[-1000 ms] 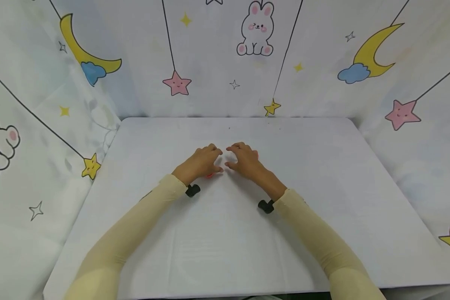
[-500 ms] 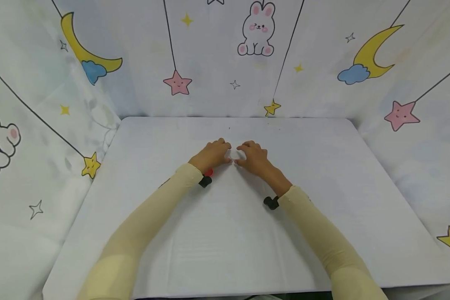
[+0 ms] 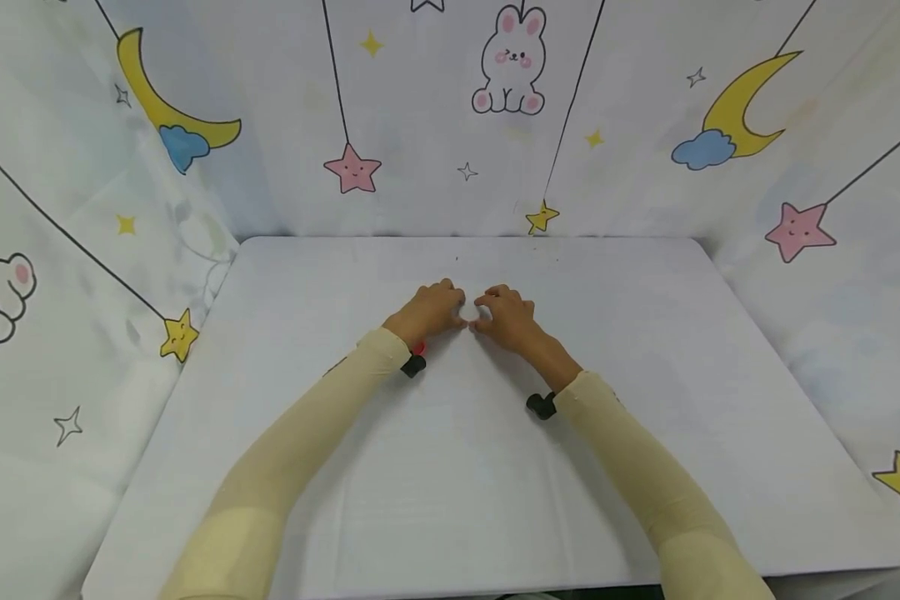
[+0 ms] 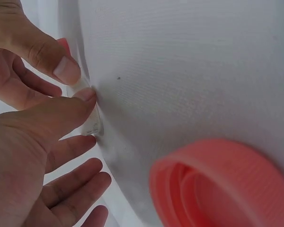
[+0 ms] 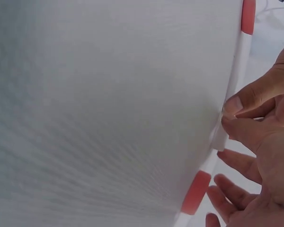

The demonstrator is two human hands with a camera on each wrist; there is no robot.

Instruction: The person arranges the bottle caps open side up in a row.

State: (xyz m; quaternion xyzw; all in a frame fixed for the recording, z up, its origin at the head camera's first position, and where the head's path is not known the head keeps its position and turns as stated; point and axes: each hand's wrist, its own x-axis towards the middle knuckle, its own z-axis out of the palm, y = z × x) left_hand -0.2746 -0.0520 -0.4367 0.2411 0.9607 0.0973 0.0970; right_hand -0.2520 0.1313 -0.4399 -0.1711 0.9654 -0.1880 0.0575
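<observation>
1. Left hand (image 3: 427, 312) and right hand (image 3: 506, 321) meet at mid-table (image 3: 645, 350) — both pinch a small clear piece (image 4: 87, 124) flat on the surface.
2. Red cap (image 4: 227, 187) lies just beside the left wrist, untouched.
3. Advice: keep both fingertip pinches low and steady — the piece looks thin and slippery.

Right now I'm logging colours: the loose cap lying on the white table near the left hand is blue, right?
Not blue. The left wrist view shows the cap is red, lying open side up on the white table near the left hand.
</observation>
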